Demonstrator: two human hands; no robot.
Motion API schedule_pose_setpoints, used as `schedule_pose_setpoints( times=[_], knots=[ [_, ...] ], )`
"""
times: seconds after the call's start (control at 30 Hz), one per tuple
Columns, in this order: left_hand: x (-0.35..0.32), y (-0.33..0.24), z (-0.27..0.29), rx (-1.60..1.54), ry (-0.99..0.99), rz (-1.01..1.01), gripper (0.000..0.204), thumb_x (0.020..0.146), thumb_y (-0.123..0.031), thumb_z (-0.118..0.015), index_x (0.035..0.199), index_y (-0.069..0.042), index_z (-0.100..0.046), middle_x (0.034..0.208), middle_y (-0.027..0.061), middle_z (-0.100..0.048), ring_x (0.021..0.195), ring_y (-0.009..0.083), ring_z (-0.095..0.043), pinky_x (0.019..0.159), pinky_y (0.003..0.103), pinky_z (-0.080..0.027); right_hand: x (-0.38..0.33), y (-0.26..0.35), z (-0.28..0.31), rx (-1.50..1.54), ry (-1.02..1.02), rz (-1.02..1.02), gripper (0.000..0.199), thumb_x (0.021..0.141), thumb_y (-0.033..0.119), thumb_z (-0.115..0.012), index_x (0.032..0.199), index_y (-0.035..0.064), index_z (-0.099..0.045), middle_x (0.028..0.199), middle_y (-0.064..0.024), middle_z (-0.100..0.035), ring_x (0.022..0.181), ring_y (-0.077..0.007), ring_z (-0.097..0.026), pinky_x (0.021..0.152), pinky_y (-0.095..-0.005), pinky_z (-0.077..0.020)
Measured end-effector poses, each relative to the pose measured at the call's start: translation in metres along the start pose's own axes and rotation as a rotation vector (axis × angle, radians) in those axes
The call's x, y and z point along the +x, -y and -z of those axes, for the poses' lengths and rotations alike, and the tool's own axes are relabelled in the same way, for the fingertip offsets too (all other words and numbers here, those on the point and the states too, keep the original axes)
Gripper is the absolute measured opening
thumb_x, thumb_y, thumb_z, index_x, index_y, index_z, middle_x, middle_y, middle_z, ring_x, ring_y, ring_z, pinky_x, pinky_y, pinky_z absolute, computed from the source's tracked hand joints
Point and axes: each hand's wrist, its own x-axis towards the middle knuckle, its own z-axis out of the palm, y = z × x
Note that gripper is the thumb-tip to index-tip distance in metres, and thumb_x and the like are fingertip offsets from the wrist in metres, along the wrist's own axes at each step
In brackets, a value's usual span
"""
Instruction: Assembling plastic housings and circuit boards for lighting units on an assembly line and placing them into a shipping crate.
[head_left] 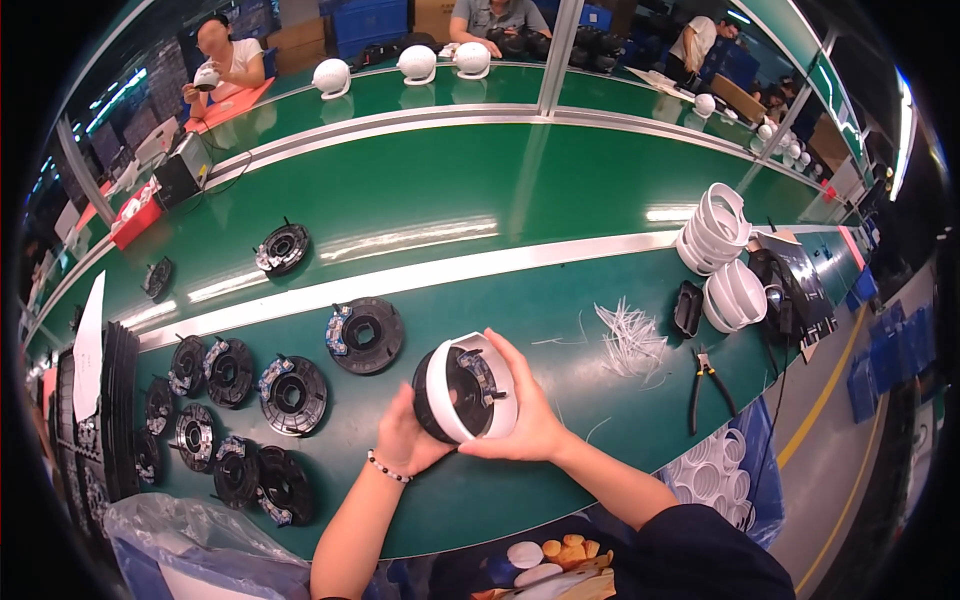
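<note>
Between my two hands is a white ring-shaped plastic housing (437, 395), tilted on its side. A round black base (470, 385) with a small circuit board sits inside it. My right hand (530, 420) wraps the housing's right side, thumb at the lower rim and fingers at the top. My left hand (408, 438), beaded bracelet at the wrist, holds the black part from the lower left; some of its fingers are hidden behind. Left of my hands, several similar black round bases (294, 396) with circuit boards lie on the green table (400, 510).
White housings (735, 297) stand stacked at the right, near pliers (708, 390) and loose white cable ties (633, 342). A blue bin (765, 480) of white rings is at the lower right. Black trays (108, 400) stack at the left. Beyond the conveyor (450, 180), other people work.
</note>
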Motion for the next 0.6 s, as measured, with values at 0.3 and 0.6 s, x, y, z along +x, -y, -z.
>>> schedule_pose_setpoints(
  times=[0.3,0.6],
  knots=[
    [0.006,0.004,-0.008,-0.042,-0.317,-0.044,0.057,0.084,-0.050,-0.036,0.116,-0.004,-0.045,0.110,0.0138,-0.053,0.098,0.0262,-0.053,0.085,0.041,-0.044,-0.002,0.015,0.002,-0.020,0.128,-0.003,0.111,0.051,0.034,-0.081,0.133,0.0017,-0.014,0.135,-0.0208,-0.019,0.126,-0.0335,-0.022,0.101,-0.0409,-0.0228],
    [0.006,0.006,-0.006,-0.074,-0.318,-0.086,0.054,0.087,-0.047,-0.032,0.114,-0.003,-0.048,0.109,0.0123,-0.054,0.098,0.0228,-0.053,0.086,0.036,-0.044,-0.001,0.016,-0.009,-0.344,0.073,0.266,0.105,0.046,0.030,-0.081,0.128,0.0024,-0.021,0.133,-0.0259,-0.017,0.119,-0.0430,-0.025,0.095,-0.0488,-0.0265]
  ],
)
